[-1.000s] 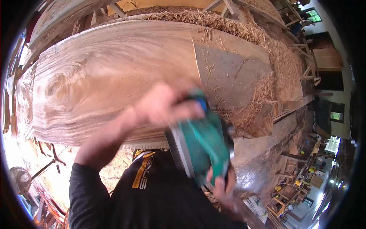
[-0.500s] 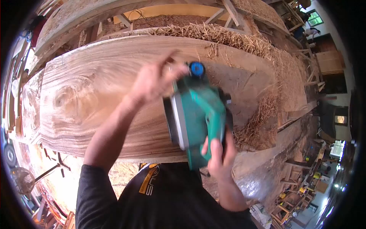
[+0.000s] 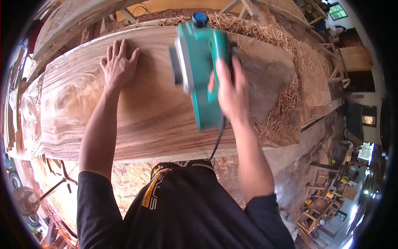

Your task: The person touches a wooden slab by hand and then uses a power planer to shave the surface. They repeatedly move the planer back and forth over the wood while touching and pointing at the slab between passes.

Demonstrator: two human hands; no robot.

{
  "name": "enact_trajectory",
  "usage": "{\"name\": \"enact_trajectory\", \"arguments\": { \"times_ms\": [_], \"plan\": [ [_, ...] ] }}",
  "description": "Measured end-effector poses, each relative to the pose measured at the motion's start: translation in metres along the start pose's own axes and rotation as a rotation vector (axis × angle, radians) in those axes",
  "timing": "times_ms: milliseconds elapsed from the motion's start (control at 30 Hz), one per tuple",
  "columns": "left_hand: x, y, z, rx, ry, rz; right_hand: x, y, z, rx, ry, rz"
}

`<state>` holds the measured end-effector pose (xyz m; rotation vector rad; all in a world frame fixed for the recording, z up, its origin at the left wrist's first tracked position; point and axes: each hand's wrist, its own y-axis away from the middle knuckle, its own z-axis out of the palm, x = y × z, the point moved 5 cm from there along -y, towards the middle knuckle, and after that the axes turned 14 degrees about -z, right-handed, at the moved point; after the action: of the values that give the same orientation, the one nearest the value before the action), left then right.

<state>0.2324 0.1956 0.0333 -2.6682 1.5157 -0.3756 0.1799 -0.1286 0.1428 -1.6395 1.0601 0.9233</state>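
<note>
We lean over a wide wooden slab (image 3: 153, 124) that runs across the view on its supports. Our left hand (image 3: 119, 62) lies flat on the far part of the slab, palm down and fingers spread, holding nothing. It is well to the left of the tool and apart from it.

Our right hand (image 3: 232, 89) is closed around the handle on top of a green electric planer (image 3: 199, 66), with the fingers wrapped over the grip. The planer sits on the slab near its far edge. Its blue knob (image 3: 200, 18) points away from us and its grey side plate faces left. The tool looks slightly blurred. A black cord (image 3: 217, 139) leaves its near end, crosses the near edge of the slab and drops toward our dark shirt (image 3: 186, 207).

Left of the planer the wood is smooth and pale brown, with a swirling knot (image 3: 68, 97) at the left end. Just right of the planer and our right hand is a rough grey patch (image 3: 265, 83). Long curly shavings (image 3: 286, 112) are heaped along the right end of the slab, and more lie in a band behind its far edge.

Low on the right, past the slab, wooden frames (image 3: 315, 211) stand on the workshop floor.
</note>
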Motion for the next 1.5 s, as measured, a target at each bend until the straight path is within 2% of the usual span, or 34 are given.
{"name": "enact_trajectory", "arguments": {
  "times_ms": [67, 100, 167, 200, 267, 367, 433, 533, 600, 700, 833, 933, 1000, 1133, 1200, 1233, 1267, 1300, 1400, 1500],
  "plan": [
    [0.001, -0.003, -0.005, -0.016, -0.005, 0.014, -0.026, 0.079, -0.017, 0.012, -0.058, 0.086],
    [0.0, -0.004, -0.007, -0.018, -0.022, 0.033, -0.037, 0.119, -0.03, 0.003, -0.073, 0.053],
    [-0.005, -0.01, 0.001, -0.038, -0.02, 0.04, -0.053, 0.209, -0.059, -0.023, -0.037, 0.196],
    [-0.008, -0.011, 0.005, -0.048, -0.022, 0.041, -0.068, 0.244, -0.071, -0.016, 0.07, 0.07],
    [-0.003, -0.007, 0.005, -0.092, -0.028, -0.014, -0.076, 0.289, -0.085, -0.021, -0.001, 0.143],
    [0.006, -0.003, 0.004, -0.078, -0.001, -0.031, -0.076, 0.292, -0.083, -0.009, 0.033, 0.158],
    [0.004, -0.003, 0.004, -0.08, 0.024, -0.034, -0.067, 0.259, -0.069, 0.021, 0.017, 0.136],
    [0.001, -0.005, 0.007, -0.06, 0.044, -0.04, -0.056, 0.176, -0.039, 0.045, 0.05, 0.126],
    [0.002, -0.004, 0.005, -0.053, 0.058, -0.044, -0.035, 0.116, -0.019, 0.074, 0.032, 0.045],
    [0.004, -0.006, 0.003, -0.051, 0.068, -0.042, -0.005, 0.013, 0.013, 0.167, -0.109, 0.092],
    [0.004, -0.007, -0.002, -0.052, 0.085, -0.024, 0.026, -0.096, 0.031, 0.094, 0.061, 0.038],
    [0.003, -0.009, -0.001, -0.035, 0.119, -0.026, 0.02, -0.079, 0.031, 0.093, -0.011, 0.052],
    [0.001, -0.008, -0.002, -0.031, 0.117, -0.018, 0.001, -0.031, 0.024, 0.081, -0.044, 0.067],
    [-0.005, -0.007, 0.004, -0.025, 0.178, -0.014, -0.039, 0.123, -0.002, 0.062, -0.095, 0.126],
    [-0.007, -0.011, 0.003, -0.024, 0.255, -0.022, -0.065, 0.207, -0.022, 0.006, -0.059, 0.175],
    [-0.006, -0.009, -0.001, -0.017, 0.291, -0.027, -0.075, 0.241, -0.033, -0.055, 0.058, 0.101],
    [-0.006, -0.011, -0.005, -0.02, 0.32, -0.033, -0.082, 0.271, -0.043, -0.082, 0.078, 0.137],
    [-0.006, -0.011, -0.008, -0.026, 0.347, -0.037, -0.089, 0.271, -0.042, -0.133, 0.022, 0.164],
    [-0.009, -0.006, -0.008, 0.02, 0.461, -0.045, -0.082, 0.262, -0.036, -0.088, 0.023, 0.196],
    [-0.013, -0.008, -0.01, 0.037, 0.514, -0.075, -0.066, 0.193, -0.004, -0.107, -0.015, 0.107]
  ]
}}
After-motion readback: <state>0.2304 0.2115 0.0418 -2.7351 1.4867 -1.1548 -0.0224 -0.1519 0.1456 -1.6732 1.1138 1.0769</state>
